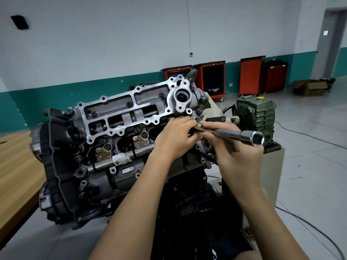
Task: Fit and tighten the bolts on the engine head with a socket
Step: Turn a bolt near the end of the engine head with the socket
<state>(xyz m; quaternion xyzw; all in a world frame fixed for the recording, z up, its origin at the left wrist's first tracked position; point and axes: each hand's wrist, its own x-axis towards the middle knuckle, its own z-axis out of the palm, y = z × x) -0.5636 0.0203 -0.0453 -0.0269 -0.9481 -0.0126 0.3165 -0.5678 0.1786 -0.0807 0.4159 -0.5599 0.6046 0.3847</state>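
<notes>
The engine head (pixel 120 117) sits tilted on a stand, its bright aluminium cover frame up, with several dark bolts (pixel 129 104) in it. My left hand (pixel 174 137) rests on the head's right end, fingers curled around something small that I cannot make out. My right hand (pixel 234 152) grips a long steel socket wrench (pixel 242 135) by its shaft. Its open hex socket end (pixel 257 138) points to the right, away from the engine. The other end lies between my two hands' fingertips.
A green gearbox (pixel 257 115) of the stand is just right of my hands. A wooden bench (pixel 15 166) runs along the left. Red tool cabinets (pixel 214 79) and cardboard boxes (pixel 309 87) stand by the far wall. Cables (pixel 309 226) trail on the floor.
</notes>
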